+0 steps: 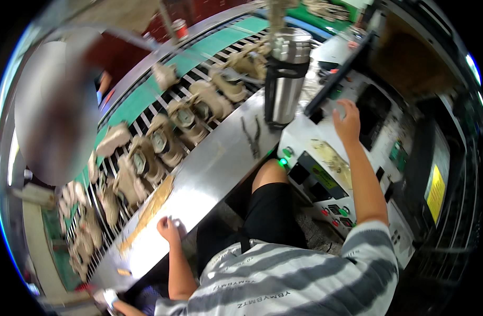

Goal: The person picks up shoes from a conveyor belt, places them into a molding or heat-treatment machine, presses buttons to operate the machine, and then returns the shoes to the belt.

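My left hand (pixel 168 230) is over the near edge of the shiny metal table (pixel 199 174), its fingers curled. Whatever may be inside them is too small to make out. Further right, my right hand (pixel 347 122) reaches over the white top of a machine (pixel 299 131), close to a dark raised frame (pixel 346 66). Thumb and fingers are bent and apart, and no object shows clearly between them. Beside that machine stands a big steel insulated mug (pixel 287 79) with a black handle. A dark long-handled hand tool (pixel 251 138) lies on the table to its left.
Beyond the table runs a roller conveyor with a green belt (pixel 196 52), carrying several beige shoes (pixel 183 118). Brown paper-like strip (pixel 149 210) lies along the table. Another person's banded wrist (pixel 111 299) shows at lower left. A blurred grey shape (pixel 57 110) covers the far left.
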A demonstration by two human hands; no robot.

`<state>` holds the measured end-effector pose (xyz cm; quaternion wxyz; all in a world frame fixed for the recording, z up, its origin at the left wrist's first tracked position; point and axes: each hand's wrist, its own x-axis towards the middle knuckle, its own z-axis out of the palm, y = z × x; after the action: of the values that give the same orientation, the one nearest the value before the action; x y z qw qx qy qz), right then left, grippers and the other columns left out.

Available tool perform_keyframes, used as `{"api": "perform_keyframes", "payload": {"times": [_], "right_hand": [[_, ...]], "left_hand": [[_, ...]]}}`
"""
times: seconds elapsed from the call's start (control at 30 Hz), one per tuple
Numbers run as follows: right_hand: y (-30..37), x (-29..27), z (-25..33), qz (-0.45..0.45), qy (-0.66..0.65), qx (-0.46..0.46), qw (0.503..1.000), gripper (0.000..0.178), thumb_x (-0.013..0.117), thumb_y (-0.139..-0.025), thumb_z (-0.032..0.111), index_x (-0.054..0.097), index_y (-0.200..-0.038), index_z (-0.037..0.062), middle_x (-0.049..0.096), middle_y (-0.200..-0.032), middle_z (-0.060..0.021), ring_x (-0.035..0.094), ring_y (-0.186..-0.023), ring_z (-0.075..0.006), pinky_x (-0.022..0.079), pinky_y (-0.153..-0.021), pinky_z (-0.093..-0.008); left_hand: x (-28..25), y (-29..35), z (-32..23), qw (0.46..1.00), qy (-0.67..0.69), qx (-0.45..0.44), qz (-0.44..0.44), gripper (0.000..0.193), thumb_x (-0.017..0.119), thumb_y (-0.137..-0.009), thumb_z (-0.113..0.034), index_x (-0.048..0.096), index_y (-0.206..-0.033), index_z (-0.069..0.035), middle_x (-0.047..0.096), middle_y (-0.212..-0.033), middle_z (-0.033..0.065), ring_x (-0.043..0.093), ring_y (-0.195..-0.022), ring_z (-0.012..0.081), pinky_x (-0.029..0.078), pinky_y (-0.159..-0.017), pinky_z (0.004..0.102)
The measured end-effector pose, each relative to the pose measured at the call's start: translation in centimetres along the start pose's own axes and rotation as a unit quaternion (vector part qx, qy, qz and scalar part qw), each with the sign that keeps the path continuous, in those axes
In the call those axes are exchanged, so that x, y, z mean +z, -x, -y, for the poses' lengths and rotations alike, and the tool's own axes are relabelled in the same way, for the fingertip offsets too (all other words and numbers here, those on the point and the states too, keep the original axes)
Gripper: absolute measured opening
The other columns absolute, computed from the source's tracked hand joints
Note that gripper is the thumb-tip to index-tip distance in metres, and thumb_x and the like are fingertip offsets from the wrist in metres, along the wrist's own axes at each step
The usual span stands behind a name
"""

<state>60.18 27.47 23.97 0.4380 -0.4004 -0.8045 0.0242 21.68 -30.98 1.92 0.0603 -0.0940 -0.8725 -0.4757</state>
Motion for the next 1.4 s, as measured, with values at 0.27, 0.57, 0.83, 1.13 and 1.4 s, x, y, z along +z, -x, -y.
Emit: {"api": "perform_keyframes", "payload": {"times": [0.27,0.57,0.83,1.13,1.4], "right_hand": [[7.5,12.3,21.3,0.341,-0.318,-0.012,0.885,0.014,0.065,-0.076,0.011,0.063,-0.09,0.0072,0.061,-0.079,-0.0062,0.061,-0.075,-0.0244,0.049,-0.067,-0.0343],[7.9,31.4,20.6,0.389,-0.06,-0.118,0.912,0.017,0.06,-0.083,0.026,0.06,-0.085,0.0091,0.064,-0.073,-0.0114,0.062,-0.072,-0.0335,0.047,-0.063,-0.0442],[7.8,35.3,22.6,0.322,-0.038,-0.106,0.94,0.025,0.062,-0.08,0.02,0.049,-0.063,0.0083,0.052,-0.056,-0.0122,0.054,-0.056,-0.0339,0.042,-0.051,-0.0452],[6.6,36.4,22.9,0.348,-0.043,-0.135,0.927,0.025,0.065,-0.075,0.016,0.045,-0.06,0.0107,0.048,-0.055,-0.0094,0.05,-0.05,-0.0307,0.039,-0.047,-0.0413],[5.8,36.0,23.5,0.36,-0.046,-0.147,0.92,0.024,0.066,-0.072,0.013,0.045,-0.06,0.0117,0.048,-0.056,-0.0054,0.05,-0.051,-0.0255,0.04,-0.049,-0.0378]], "left_hand": [[4.5,-6.5,-16.4,0.933,0.331,-0.02,0.137,0.01,0.062,-0.085,-0.007,0.063,-0.089,0.002,0.061,-0.082,0.0043,0.057,-0.076,0.0121,0.047,-0.074,0.0256],[14.1,-27.9,-27.7,0.806,0.531,-0.018,0.262,0.026,0.057,-0.087,-0.02,0.06,-0.104,0.0,0.061,-0.09,0.0072,0.058,-0.082,0.0164,0.047,-0.076,0.0289],[34.1,-51.6,-19.2,0.84,0.45,-0.202,0.224,0.032,0.057,-0.087,-0.037,0.058,-0.096,-0.007,0.058,-0.081,0.0053,0.051,-0.061,0.0136,0.041,-0.049,0.031],[43.3,-58.9,-18.9,0.897,0.332,-0.216,0.194,0.08,0.077,-0.07,-0.038,0.043,-0.13,0.001,0.052,-0.121,0.0146,0.052,-0.107,0.0249,0.043,-0.089,0.0406],[47.8,-60.6,-20.6,0.878,0.323,-0.217,0.278,0.083,0.076,-0.072,-0.031,0.036,-0.138,-0.002,0.05,-0.13,0.0161,0.052,-0.117,0.0299,0.043,-0.096,0.0459]]}}
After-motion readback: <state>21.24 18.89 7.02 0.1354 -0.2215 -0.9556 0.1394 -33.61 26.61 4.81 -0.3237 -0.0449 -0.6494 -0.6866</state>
